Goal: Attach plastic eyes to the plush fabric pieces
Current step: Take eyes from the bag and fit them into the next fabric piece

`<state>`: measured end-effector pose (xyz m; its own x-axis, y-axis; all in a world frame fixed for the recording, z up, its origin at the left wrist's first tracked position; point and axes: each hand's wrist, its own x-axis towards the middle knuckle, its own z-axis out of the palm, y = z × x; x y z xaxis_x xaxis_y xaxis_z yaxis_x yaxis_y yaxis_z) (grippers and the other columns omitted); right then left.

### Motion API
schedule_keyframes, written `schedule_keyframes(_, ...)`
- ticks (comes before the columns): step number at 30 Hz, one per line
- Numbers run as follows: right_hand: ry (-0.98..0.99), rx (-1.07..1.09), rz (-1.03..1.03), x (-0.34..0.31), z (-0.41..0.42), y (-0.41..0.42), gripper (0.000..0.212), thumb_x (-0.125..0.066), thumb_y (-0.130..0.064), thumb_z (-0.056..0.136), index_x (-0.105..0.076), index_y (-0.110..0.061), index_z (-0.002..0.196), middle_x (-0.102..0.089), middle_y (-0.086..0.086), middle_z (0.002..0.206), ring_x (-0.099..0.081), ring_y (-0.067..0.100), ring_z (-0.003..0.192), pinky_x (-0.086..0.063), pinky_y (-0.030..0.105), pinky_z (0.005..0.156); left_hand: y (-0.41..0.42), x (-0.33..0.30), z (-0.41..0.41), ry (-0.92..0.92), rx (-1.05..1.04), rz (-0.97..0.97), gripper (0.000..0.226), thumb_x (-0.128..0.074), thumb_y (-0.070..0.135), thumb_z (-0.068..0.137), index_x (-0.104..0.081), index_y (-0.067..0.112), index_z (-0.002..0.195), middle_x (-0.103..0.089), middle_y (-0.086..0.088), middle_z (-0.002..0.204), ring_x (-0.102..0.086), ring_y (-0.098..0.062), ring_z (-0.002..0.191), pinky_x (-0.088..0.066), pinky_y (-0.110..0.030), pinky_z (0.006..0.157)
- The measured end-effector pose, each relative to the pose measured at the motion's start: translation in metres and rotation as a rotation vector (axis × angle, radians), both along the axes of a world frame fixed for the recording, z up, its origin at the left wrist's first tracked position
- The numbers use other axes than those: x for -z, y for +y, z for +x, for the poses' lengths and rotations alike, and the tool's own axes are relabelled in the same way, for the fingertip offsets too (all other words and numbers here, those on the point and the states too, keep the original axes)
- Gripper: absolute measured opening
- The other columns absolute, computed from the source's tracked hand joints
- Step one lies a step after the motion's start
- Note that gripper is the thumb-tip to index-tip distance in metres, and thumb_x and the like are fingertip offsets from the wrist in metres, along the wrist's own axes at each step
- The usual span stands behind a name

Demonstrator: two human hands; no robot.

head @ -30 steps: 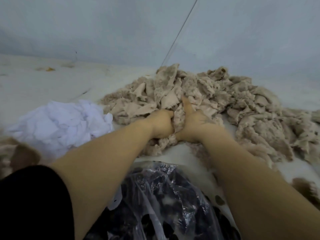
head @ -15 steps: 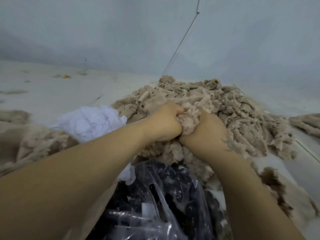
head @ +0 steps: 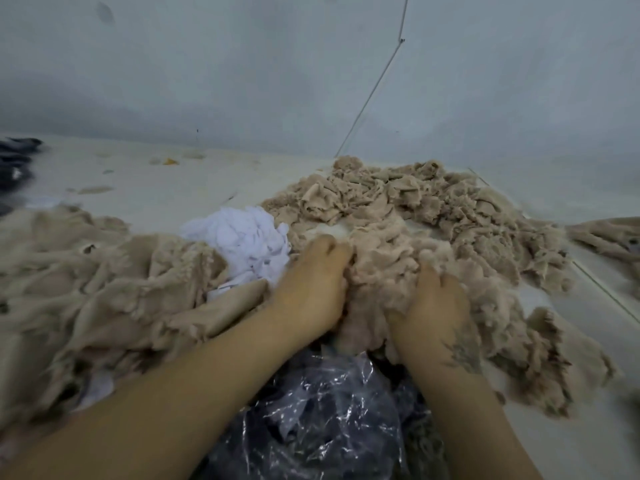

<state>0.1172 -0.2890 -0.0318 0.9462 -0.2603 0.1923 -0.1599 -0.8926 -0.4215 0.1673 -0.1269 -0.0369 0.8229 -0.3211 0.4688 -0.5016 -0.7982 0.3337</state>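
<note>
Plush fabric pieces (head: 388, 271) in a heap, left hand (head: 311, 289) and right hand (head: 433, 306) both clutching fistfuls.

White crumpled cloth (head: 247, 239) at 10 o'clock from centre. Clear plastic bag (head: 322, 420) w/ dark contents at 6. Thin wire (head: 375, 88) runs diag. up grey wall (head: 207, 64), 12–1. Small orange scrap (head: 170, 161) on pale floor (head: 145, 188), 10.

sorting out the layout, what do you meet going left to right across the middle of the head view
left beige plush heap → white fabric bundle → left hand → plush clump gripped between both hands → right hand → right beige plush pile
</note>
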Motion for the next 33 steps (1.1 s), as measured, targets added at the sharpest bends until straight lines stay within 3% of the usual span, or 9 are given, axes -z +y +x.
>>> schedule_keyframes(3,0.045,0.034,-0.025,-0.002,0.0,-0.002,0.079,-0.063,-0.032,0.093,-0.02,-0.014,0.156,-0.032,0.016,0.152,-0.033,0.035,0.138,-0.038,0.049,0.11,-0.005,0.004,-0.001,0.176,-0.274,0.084,0.029,-0.06,0.019,0.089,-0.051,0.009,0.116,-0.043,-0.014,0.116,-0.052,-0.036,0.102,-0.049,-0.04,0.079)
schedule_keyframes(7,0.038,0.068,0.008,0.0,-0.001,-0.005,0.078,-0.064,-0.031,0.091,-0.022,-0.017,0.155,-0.024,0.016,0.158,-0.026,0.036,0.144,-0.032,0.052,0.114,-0.033,0.01,-0.003,0.383,-0.178,-0.285,0.023,-0.066,0.022,0.087,-0.057,0.015,0.107,-0.062,-0.003,0.102,-0.06,-0.023,0.092,-0.052,-0.034,0.078)
schedule_keyframes(11,-0.117,-0.058,0.004,-0.001,0.0,0.01,0.078,-0.068,-0.02,0.083,-0.032,-0.02,0.153,-0.023,0.012,0.16,-0.024,0.033,0.146,-0.021,0.046,0.119,-0.05,-0.002,-0.003,0.544,0.009,-0.604,0.029,-0.064,0.01,0.089,-0.059,0.015,0.117,-0.06,0.009,0.095,-0.059,-0.005,0.086,-0.048,-0.01,0.068)
schedule_keyframes(14,-0.144,-0.286,0.023,0.005,0.001,0.026,0.081,-0.064,-0.004,0.079,-0.035,-0.02,0.152,-0.033,0.008,0.157,-0.03,0.029,0.144,-0.025,0.045,0.119,-0.042,-0.005,-0.007,0.47,0.005,-0.58,0.019,-0.056,0.0,0.09,-0.068,0.004,0.104,-0.07,-0.007,0.098,-0.066,-0.021,0.092,-0.056,-0.036,0.083)
schedule_keyframes(17,-0.079,-0.444,0.074,0.013,0.002,0.029,0.07,-0.061,-0.008,0.081,-0.044,-0.014,0.148,-0.051,0.009,0.143,-0.046,0.028,0.131,-0.038,0.044,0.11,-0.026,-0.004,-0.017,0.302,-0.093,-0.612,0.012,-0.062,-0.006,0.084,-0.071,-0.001,0.078,-0.071,-0.008,0.08,-0.067,-0.022,0.079,-0.056,-0.037,0.073)
schedule_keyframes(21,-0.017,-0.369,-0.016,0.011,0.003,0.023,0.028,-0.055,-0.018,0.089,-0.066,-0.017,0.114,-0.066,0.005,0.114,-0.061,0.027,0.106,-0.048,0.042,0.092,-0.006,-0.009,-0.04,0.281,-0.08,-0.645,0.029,-0.072,0.0,0.08,-0.069,0.024,0.064,-0.066,0.016,0.066,-0.059,0.004,0.061,-0.047,-0.011,0.057)
schedule_keyframes(27,0.073,-0.37,-0.04,0.001,-0.003,0.024,0.015,-0.057,-0.019,0.093,-0.071,-0.019,0.095,-0.058,-0.004,0.083,-0.055,0.014,0.077,-0.034,0.019,0.067,0.01,-0.007,-0.069,0.431,-0.004,-0.901,0.027,-0.056,0.008,0.097,-0.062,0.02,0.074,-0.064,-0.011,0.071,-0.059,-0.018,0.063,-0.052,-0.033,0.055)
schedule_keyframes(31,0.023,-0.46,-0.009,-0.004,-0.009,0.025,0.027,-0.06,-0.01,0.085,-0.074,-0.017,0.107,-0.069,0.005,0.106,-0.061,0.022,0.099,-0.043,0.025,0.088,0.017,-0.004,-0.085,0.344,-0.065,-0.921,0.033,-0.052,0.016,0.1,-0.057,0.029,0.07,-0.055,0.015,0.057,-0.049,0.0,0.054,-0.041,-0.019,0.053)
schedule_keyframes(33,-0.069,-0.523,0.001,-0.006,-0.012,0.026,0.036,-0.063,-0.007,0.079,-0.074,-0.017,0.112,-0.065,0.003,0.123,-0.055,0.024,0.119,-0.039,0.038,0.108,0.022,-0.006,-0.088,0.353,-0.125,-1.059,0.028,-0.05,0.017,0.102,-0.058,0.022,0.075,-0.059,0.001,0.061,-0.054,-0.012,0.057,-0.047,-0.035,0.051)
